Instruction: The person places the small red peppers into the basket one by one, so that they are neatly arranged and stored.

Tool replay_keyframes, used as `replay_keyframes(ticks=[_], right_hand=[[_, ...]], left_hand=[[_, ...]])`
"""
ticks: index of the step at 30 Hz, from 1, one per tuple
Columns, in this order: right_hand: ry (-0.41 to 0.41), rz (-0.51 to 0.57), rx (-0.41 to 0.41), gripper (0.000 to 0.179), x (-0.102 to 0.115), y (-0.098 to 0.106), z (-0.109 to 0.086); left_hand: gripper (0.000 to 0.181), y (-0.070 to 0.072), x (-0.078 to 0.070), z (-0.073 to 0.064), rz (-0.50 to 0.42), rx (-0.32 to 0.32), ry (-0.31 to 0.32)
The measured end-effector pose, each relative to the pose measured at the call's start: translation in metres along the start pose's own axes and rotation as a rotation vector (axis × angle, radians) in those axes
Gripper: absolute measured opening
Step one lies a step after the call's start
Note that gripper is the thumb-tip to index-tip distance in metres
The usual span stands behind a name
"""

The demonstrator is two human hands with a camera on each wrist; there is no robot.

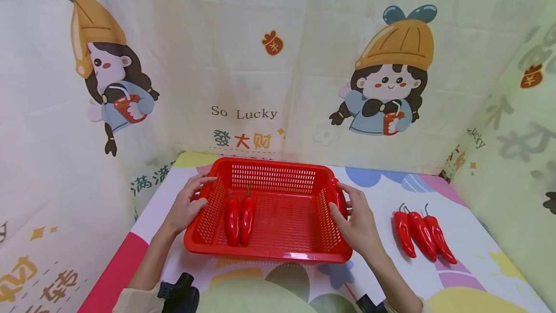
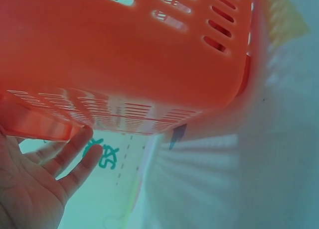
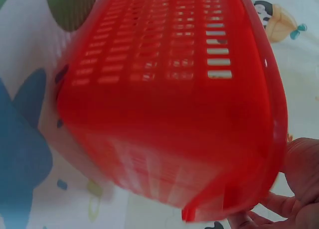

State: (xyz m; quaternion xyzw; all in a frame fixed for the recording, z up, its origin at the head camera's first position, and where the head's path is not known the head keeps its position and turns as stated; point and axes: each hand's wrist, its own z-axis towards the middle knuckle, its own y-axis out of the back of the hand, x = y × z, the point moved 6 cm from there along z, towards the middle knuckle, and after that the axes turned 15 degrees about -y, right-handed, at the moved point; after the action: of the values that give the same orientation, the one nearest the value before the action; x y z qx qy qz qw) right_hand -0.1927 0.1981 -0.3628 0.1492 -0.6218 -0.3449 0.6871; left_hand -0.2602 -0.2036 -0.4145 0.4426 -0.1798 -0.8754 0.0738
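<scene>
A red perforated basket (image 1: 282, 206) stands before me, with two red chili peppers (image 1: 247, 219) side by side in its left half. My left hand (image 1: 187, 205) grips its left rim, the thumb and index finger at the edge. In the left wrist view, the other fingers (image 2: 79, 174) reach to the handle part of the basket. At the right rim my right hand (image 1: 358, 219) holds another glossy red chili pepper (image 1: 335, 194) between thumb and fingers. The basket (image 3: 164, 104) hides that pepper in the right wrist view, where the fingertips are right at the rim.
Three more red chili peppers (image 1: 421, 233) lie together on the patterned tabletop (image 1: 373, 264), right of the basket. A printed cloth (image 1: 299, 76) hangs as a wall behind the table and along both sides.
</scene>
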Motion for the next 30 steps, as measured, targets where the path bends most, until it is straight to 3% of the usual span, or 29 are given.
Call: replay_keyframes(ticks=[14,21,30], right_hand=[[0.042,0.037,0.094,0.066,0.019,-0.032,-0.003],[0.089,-0.02,0.132,0.06,0.033,-0.052,-0.005],[0.125,-0.009,0.231,0.064,0.052,-0.073,-0.009]], left_hand=[[0.06,-0.003,0.0,-0.001,0.012,-0.01,-0.012],[0.059,-0.008,0.001,0.002,0.011,0.003,-0.012],[0.06,-0.007,-0.002,0.002,0.019,0.005,-0.008]])
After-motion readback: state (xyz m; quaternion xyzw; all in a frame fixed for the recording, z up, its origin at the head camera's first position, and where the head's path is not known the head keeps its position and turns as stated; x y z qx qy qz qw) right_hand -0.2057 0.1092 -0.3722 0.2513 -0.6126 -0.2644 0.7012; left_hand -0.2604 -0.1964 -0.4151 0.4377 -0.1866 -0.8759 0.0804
